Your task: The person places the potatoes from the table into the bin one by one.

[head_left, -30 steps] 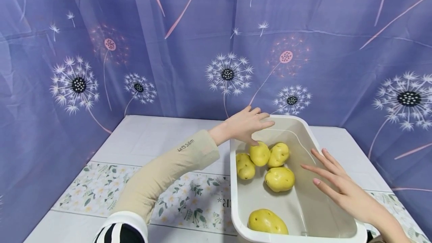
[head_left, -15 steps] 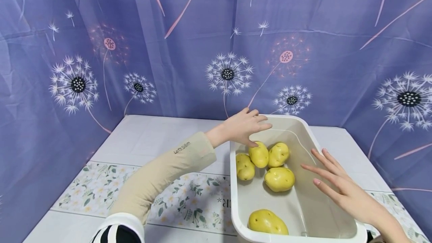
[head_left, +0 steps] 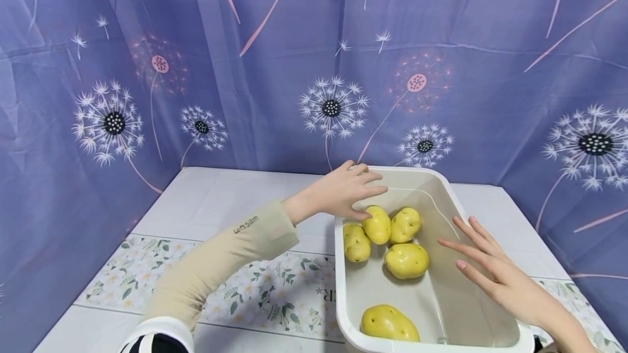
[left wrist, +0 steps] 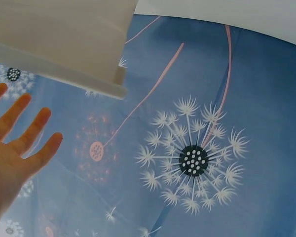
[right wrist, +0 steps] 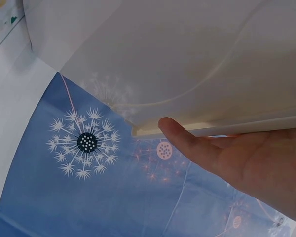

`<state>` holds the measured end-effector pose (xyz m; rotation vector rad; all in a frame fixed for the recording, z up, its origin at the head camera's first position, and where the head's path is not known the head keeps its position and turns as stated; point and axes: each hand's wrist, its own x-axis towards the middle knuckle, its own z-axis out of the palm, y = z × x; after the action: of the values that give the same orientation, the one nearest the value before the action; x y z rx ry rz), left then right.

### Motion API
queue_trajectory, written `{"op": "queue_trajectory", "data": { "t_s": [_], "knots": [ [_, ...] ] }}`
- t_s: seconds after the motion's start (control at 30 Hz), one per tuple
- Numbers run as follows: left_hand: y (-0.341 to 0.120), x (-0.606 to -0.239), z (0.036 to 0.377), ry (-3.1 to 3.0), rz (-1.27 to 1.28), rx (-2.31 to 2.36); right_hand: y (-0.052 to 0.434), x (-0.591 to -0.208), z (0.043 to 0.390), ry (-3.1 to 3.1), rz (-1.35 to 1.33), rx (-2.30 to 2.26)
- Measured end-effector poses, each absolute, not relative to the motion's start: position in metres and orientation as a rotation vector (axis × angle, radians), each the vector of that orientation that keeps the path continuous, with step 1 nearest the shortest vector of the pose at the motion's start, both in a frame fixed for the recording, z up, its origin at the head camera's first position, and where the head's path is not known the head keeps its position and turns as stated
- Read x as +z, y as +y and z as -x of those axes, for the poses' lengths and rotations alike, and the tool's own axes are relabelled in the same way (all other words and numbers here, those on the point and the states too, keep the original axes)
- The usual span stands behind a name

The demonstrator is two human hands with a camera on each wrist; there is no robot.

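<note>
Several yellow potatoes lie in a white plastic bin [head_left: 340, 287]. A potato [head_left: 377, 227] at the back overlaps my left thumb in the head view. Close to it are a potato [head_left: 356, 244] by the left wall, another [head_left: 405, 226] to its right and one [head_left: 406, 261] a bit nearer. Alone at the front lies a long potato [head_left: 390, 323]. My left hand [head_left: 338, 192], fingers spread and holding nothing, hovers over the bin's far left rim. Over the right wall my right hand [head_left: 500, 274] has straight, parted fingers. Wrist views show both hands beside the bin's outer wall [left wrist: 54, 44].
A table [head_left: 235, 195] with a white and floral cover [head_left: 275, 287] carries the bin on its right half. Purple curtains [head_left: 265, 97] with dandelion prints stand close behind the table and along both sides.
My left hand and forearm have drawn back to the left and slightly toward me. The right hand and the potatoes keep their places.
</note>
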<state>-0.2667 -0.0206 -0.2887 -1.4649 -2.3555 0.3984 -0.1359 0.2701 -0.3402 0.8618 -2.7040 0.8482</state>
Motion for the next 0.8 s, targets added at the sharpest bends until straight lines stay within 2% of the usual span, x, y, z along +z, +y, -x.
{"op": "queue_trajectory", "data": {
  "t_s": [0.8],
  "knots": [
    [-0.057, -0.279, 0.230, -2.147, 1.401, 0.226, 0.269, -0.339, 0.135, -2.694, -0.877, 0.820]
  ]
}}
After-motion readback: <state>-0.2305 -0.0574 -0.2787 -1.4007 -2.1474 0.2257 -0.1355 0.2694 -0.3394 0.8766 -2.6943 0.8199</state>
